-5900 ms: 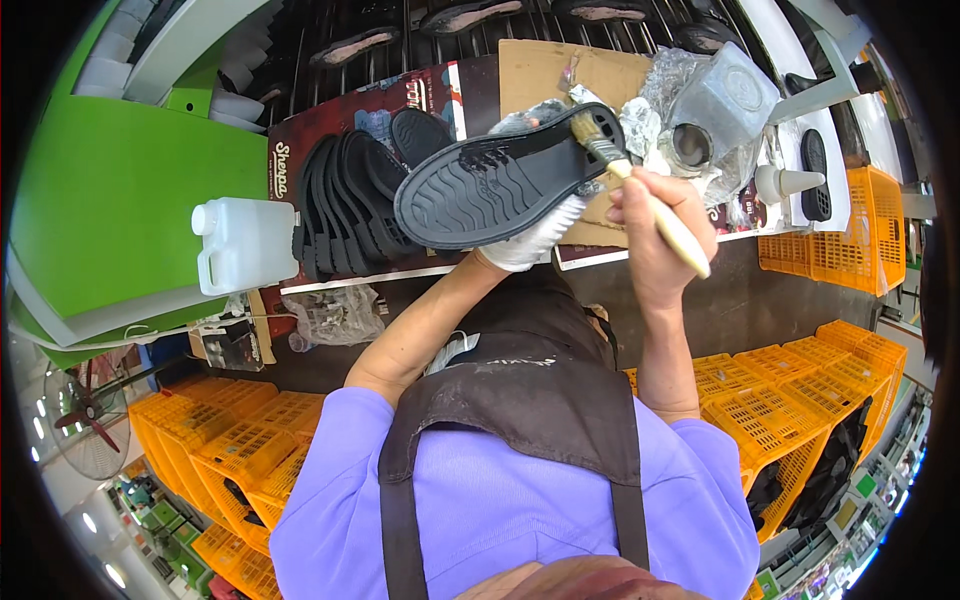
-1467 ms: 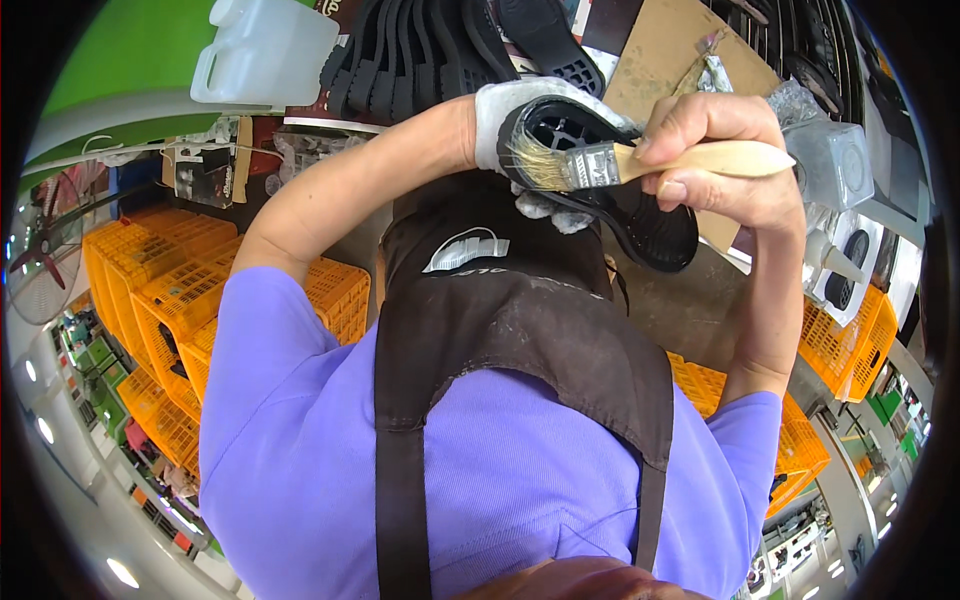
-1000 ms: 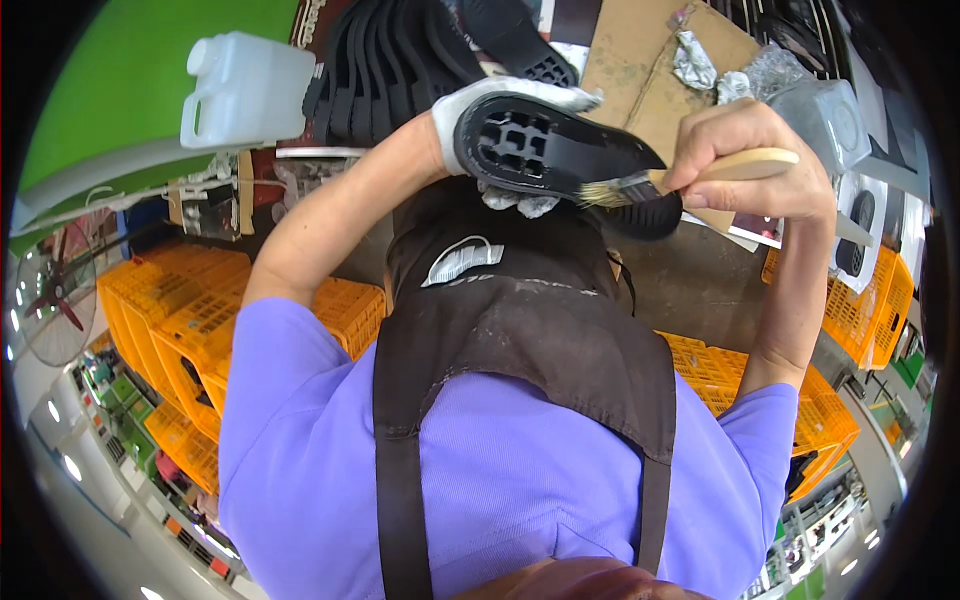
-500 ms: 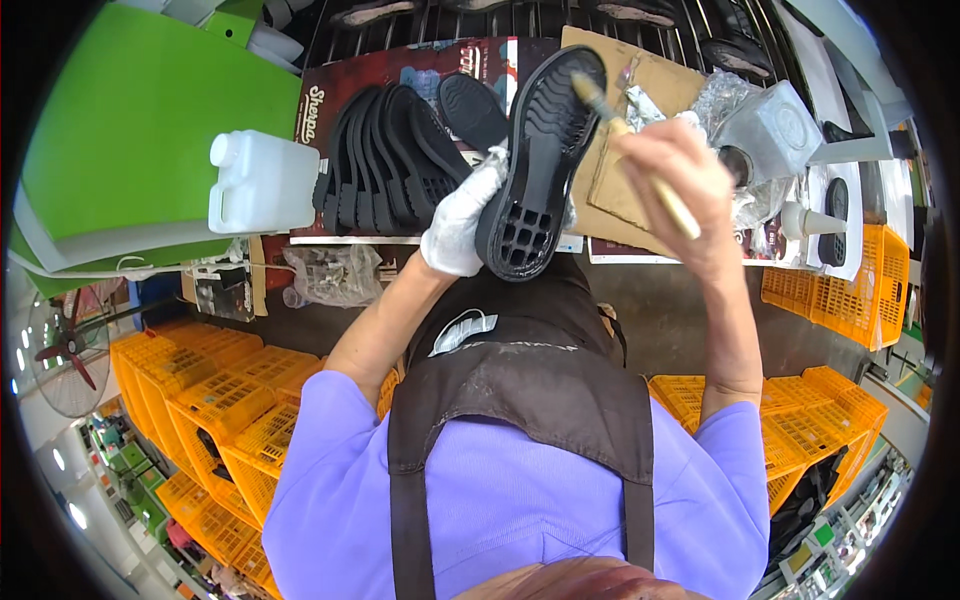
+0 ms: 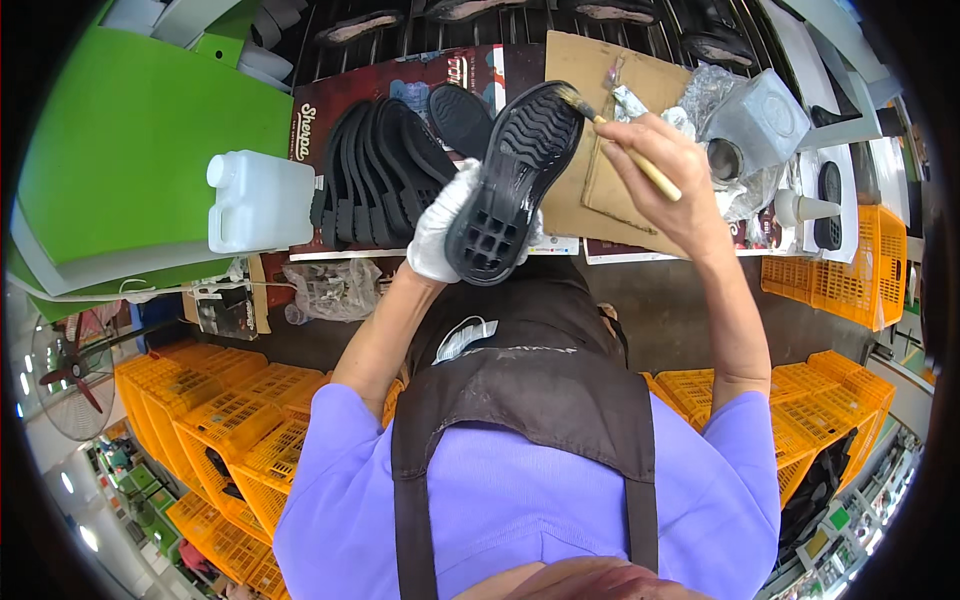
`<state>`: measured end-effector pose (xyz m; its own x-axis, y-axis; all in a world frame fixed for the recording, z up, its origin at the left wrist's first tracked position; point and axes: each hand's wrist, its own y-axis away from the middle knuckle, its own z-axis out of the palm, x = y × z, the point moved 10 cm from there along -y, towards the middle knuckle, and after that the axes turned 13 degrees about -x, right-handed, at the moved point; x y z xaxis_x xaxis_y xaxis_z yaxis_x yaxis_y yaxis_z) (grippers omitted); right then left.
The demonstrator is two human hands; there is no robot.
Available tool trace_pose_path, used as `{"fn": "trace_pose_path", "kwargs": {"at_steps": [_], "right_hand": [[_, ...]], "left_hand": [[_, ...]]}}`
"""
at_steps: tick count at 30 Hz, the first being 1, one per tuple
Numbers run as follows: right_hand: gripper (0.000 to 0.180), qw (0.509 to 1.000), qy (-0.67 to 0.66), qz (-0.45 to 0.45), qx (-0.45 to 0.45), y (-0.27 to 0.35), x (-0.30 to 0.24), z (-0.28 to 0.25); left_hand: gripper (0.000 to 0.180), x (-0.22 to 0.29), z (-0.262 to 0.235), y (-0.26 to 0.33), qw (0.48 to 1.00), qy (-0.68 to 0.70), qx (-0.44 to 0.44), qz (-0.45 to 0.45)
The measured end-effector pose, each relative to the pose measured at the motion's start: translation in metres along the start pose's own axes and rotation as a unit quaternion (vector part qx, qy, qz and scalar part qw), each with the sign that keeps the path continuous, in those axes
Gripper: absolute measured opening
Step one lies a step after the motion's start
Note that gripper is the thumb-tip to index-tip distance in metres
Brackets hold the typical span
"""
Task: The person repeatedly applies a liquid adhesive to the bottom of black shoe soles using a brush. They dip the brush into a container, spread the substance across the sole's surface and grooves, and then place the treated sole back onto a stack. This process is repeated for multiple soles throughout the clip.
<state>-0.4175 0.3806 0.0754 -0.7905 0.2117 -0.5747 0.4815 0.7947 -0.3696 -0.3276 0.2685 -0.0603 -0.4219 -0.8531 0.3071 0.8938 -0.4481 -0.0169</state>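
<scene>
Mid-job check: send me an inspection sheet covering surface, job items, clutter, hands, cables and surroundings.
Surface: dark red printed board, with brown cardboard to its right.
Job items: black shoe sole, held up, glossy patches on its middle; brush, bristles at the sole's far end.
Clutter: row of black soles, white jug, crumpled clear plastic, translucent container.
Hands: left hand, white-gloved, grips the sole; right hand, bare, holds the brush.
Cables: pale cord or tube at left; its ends cannot be traced.
Surroundings: orange crates on both sides; fan at left.
</scene>
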Motion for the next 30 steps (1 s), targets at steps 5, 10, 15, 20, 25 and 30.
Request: {"fn": "trace_pose_path", "kwargs": {"at_steps": [5, 10, 15, 20, 25, 30], "right_hand": [[0.013, 0.954, -0.256, 0.153, -0.037, 0.006, 0.009, 0.03], [0.012, 0.983, -0.151, 0.095, 0.039, -0.007, 0.001, 0.003], [0.024, 0.984, -0.11, -0.091, -0.11, -0.001, -0.057, 0.049], [0.025, 0.945, -0.185, -0.139, -0.231, -0.004, -0.055, 0.057], [0.02, 0.989, -0.008, -0.067, -0.134, -0.017, -0.006, 0.027], [0.012, 1.0, 0.007, 0.007, -0.024, -0.018, 0.009, 0.014]], "left_hand": [[0.044, 0.018, -0.003, 0.003, 0.973, -0.221, 0.051, 0.051], [0.041, 0.012, -0.01, 0.007, 0.986, -0.155, 0.031, 0.043], [0.046, 0.022, -0.011, 0.008, 0.991, -0.088, 0.026, 0.101], [0.054, 0.016, -0.024, 0.012, 0.987, -0.023, 0.141, 0.072], [0.049, 0.004, 0.0, 0.005, 1.0, 0.015, -0.02, 0.003], [0.048, 0.007, -0.022, 0.012, 0.993, -0.112, 0.046, 0.018]]}}
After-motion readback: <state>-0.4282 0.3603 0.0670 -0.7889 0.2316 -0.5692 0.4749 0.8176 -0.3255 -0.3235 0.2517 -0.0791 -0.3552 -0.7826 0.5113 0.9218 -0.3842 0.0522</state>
